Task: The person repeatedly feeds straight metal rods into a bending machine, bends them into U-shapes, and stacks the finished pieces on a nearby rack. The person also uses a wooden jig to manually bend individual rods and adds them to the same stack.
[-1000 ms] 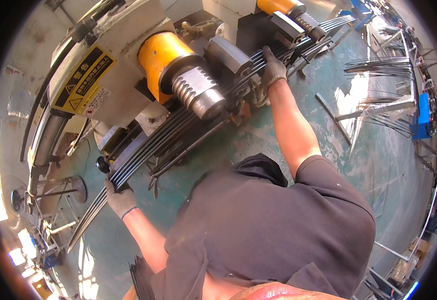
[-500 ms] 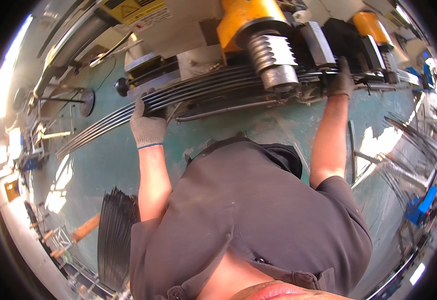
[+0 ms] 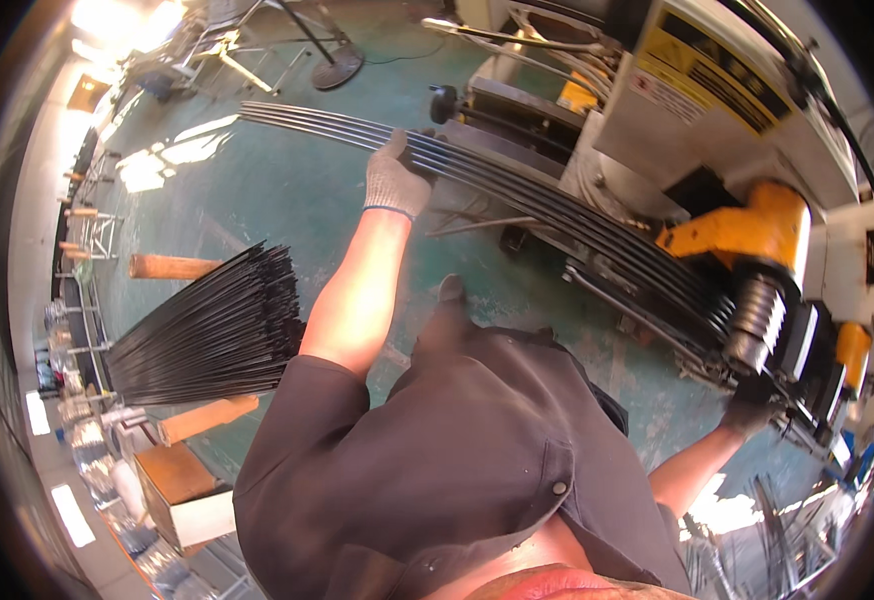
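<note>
My left hand, in a pale knitted glove, is closed around several long thin metal tubes, thumb on top. The tubes lie side by side, their free ends fanning a little past my hand. Their other ends run along the machine's bed toward a ribbed metal cylinder under a yellow-orange machine head. My right hand, in a darker glove, reaches in at the machine just beyond that cylinder. Its fingers are hidden by the dark machine parts, so whether it grips the tubes does not show.
A thick bundle of dark rods lies at the left, with orange-brown posts beside it. A brown-topped box stands at lower left. A round-based stand is on the floor farther off. A black knob sticks out from the machine.
My view has swung to the left, so the machine now sits at the right and the dark bundle shows more fully. My left hand keeps its hold on the tubes; my right stays at the machine.
</note>
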Demonstrator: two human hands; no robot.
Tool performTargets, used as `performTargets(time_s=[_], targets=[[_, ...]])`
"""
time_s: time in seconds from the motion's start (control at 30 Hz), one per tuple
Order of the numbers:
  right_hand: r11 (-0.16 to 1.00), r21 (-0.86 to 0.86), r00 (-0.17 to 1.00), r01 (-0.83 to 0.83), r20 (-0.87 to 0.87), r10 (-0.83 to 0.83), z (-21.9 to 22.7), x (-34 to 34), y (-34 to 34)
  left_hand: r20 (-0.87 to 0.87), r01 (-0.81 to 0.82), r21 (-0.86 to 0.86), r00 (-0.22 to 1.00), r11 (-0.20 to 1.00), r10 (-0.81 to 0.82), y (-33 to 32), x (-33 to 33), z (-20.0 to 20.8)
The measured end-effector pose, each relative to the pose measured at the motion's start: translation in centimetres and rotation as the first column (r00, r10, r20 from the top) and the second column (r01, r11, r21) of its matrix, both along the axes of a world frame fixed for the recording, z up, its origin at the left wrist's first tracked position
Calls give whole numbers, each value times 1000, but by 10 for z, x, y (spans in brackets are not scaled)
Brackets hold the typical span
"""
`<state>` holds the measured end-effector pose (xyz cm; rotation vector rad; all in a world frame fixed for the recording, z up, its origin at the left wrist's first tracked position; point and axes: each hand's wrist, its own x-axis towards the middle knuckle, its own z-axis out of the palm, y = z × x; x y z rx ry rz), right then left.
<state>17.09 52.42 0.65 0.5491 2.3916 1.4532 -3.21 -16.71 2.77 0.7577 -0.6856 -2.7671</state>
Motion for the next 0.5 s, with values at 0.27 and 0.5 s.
performTargets(time_s=[0.27,0.5], targets=[[295,-927,358,-231,-363,-860,-163,93,-125,14,-179,-89,983,980,180,-192,-60,-2],[-35,-986,420,164,102,-902,-227,184,-246,-26,-180,-284,983,942,181,-418,-103,-54]])
